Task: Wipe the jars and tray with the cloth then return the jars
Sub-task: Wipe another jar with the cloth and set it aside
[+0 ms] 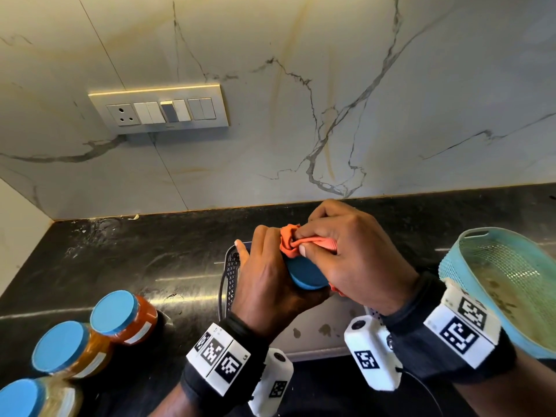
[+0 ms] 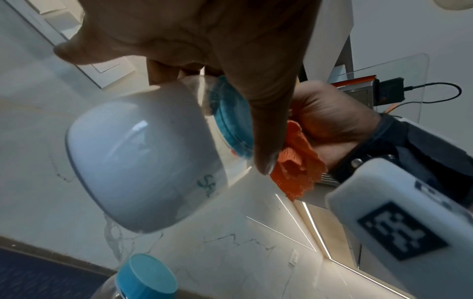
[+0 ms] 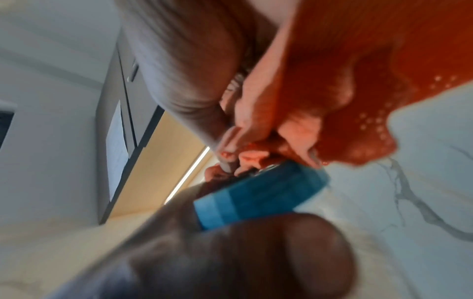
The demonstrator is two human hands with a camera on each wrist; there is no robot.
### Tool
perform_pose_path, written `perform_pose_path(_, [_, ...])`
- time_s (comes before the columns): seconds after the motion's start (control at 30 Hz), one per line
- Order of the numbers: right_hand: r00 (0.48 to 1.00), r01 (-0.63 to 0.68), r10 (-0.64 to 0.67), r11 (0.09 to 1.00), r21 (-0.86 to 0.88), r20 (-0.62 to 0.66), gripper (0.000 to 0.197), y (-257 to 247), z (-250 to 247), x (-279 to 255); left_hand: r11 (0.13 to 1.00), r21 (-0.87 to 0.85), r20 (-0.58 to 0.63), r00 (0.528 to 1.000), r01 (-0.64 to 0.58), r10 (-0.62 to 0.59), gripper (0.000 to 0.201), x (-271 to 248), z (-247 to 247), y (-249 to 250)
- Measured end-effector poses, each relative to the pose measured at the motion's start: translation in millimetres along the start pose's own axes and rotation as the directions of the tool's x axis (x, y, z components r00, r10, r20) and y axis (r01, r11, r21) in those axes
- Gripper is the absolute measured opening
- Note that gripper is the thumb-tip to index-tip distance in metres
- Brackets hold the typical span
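Held jar [image 2: 143, 161]: one, white contents, round blue lid [image 1: 307, 273], tilted, lifted over black perforated tray [image 1: 232, 266]. Left hand [image 1: 270, 284] was wrapped round its body; right hand [image 1: 346, 257] clamped one bunched orange cloth [image 1: 293, 240] against the lid side. Hands were touching at the jar. Three more blue-lidded jars [image 1: 123, 317] stood grouped on dark glossy table [image 1: 135, 260], left, well apart from tray. One teal mesh basket [image 1: 511, 281] at right. Veined marble wall [image 1: 301, 100] behind.
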State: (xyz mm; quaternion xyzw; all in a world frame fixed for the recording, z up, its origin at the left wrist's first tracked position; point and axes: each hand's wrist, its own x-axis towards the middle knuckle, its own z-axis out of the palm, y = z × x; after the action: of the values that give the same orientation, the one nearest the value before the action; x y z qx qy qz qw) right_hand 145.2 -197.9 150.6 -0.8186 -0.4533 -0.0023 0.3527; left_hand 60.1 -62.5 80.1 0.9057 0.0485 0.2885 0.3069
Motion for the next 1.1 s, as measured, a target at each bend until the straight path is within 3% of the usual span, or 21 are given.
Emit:
perform_pose_path(0.13, [0.983, 0.073, -0.074, 0.997, 0.01, 0.169, 0.019, -13.0, -6.2, -4.7, 0.997, -0.064, -0.023, 0.999, -0.046, 0.045, 0.063, -0.2, -5.3, -2.1])
perform_pose_path(0.27, [0.949, 0.145, -0.08, 0.969, -0.198, 0.304, 0.015, -18.9, -19.3, -21.9, 0.996, -0.09, -0.012, 1.0, 0.013, -0.014, 0.074, -2.2, -10.5, -6.3])
perform_pose_path(0.43, [0.982, 0.108, -0.037, 0.917, -0.384, 0.188, 0.016, 7.4, -35.0, -19.7, 0.995, -0.094, 0.048, 0.998, 0.046, -0.041, 0.08, -0.5, -12.7, -0.6])
perform_pose_path(0.6, [0.991, 0.11, -0.087, 0.965, -0.237, 0.106, 0.018, 11.6, -21.0, 9.1, 0.992, -0.105, 0.104, 0.993, 0.07, -0.059, 0.079, 2.2, -8.6, 6.2])
perform_pose_path(0.67, [0.987, 0.123, -0.11, 0.986, -0.112, 0.116, 0.022, 9.4, -13.5, 15.7, 0.975, -0.205, 0.094, 0.993, 0.085, -0.066, 0.072, 4.9, -11.3, 3.2])
perform_pose_path(0.73, [0.993, 0.069, -0.07, 0.998, 0.014, 0.1, 0.024, 14.1, -12.9, 20.0, 0.914, -0.355, 0.124, 0.979, 0.198, -0.164, 0.071, 7.8, -16.3, -3.2])
perform_pose_path(0.83, [0.998, -0.032, 0.044, 0.979, 0.203, -0.052, 0.022, 26.9, -16.7, 21.4, 0.77, -0.492, 0.22, 0.914, 0.406, -0.342, 0.078, 15.5, -23.9, -8.2])
perform_pose_path(0.9, [0.989, -0.042, 0.088, 0.937, 0.347, -0.118, 0.024, 29.7, -13.5, 17.5, 0.653, -0.618, 0.282, 0.899, 0.438, -0.336, 0.056, 23.5, -28.6, -6.4])
perform_pose_path(0.97, [0.983, -0.024, 0.095, 0.917, 0.398, -0.159, 0.025, 28.8, -4.7, 9.5, 0.569, -0.713, 0.332, 0.912, 0.41, -0.241, 0.029, 31.9, -32.2, -3.3])
perform_pose_path(1.1, [0.963, 0.045, 0.077, 0.899, 0.436, -0.259, 0.026, 29.7, 4.5, -2.4, 0.425, -0.78, 0.352, 0.884, 0.459, -0.308, 0.039, 34.5, -33.2, -3.9])
